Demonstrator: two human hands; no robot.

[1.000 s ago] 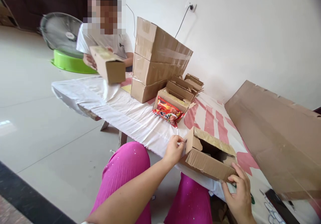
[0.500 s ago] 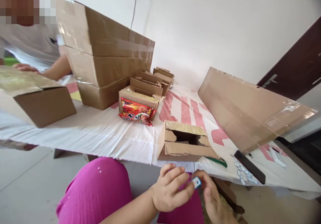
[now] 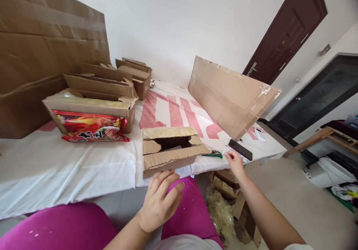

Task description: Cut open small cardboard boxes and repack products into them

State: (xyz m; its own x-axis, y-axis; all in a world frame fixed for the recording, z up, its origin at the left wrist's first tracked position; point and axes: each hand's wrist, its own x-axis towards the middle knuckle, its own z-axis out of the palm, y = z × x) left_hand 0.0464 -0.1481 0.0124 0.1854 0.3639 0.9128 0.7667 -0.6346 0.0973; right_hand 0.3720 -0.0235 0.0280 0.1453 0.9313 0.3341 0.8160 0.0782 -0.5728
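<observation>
My left hand (image 3: 162, 197) hovers in front of the small open cardboard box (image 3: 170, 158), above my lap. Its fingers are loosely curved and apart, and nothing shows in them. At the table's front edge, my right hand (image 3: 234, 162) is stretched out with thumb and fingertips pinched at a small white piece (image 3: 225, 152). Close by lie the dark phone (image 3: 240, 149) and several small white pieces, partly hidden by that hand. A green-handled cutter (image 3: 215, 154) rests between the box and my right hand, its other end hidden by the box flap.
A red food packet (image 3: 93, 127) leans on a row of open boxes (image 3: 97, 87) at left. Large stacked cartons (image 3: 50, 52) rise behind. A cardboard sheet (image 3: 226, 93) stands at right, a white device (image 3: 260, 135) beyond it. Scrap cardboard and plastic film (image 3: 220, 209) lie below the table edge.
My hands have parted: the right has reached forward to the white pieces by the phone, the left stays near the box. The view has swung right, and the other person is out of view.
</observation>
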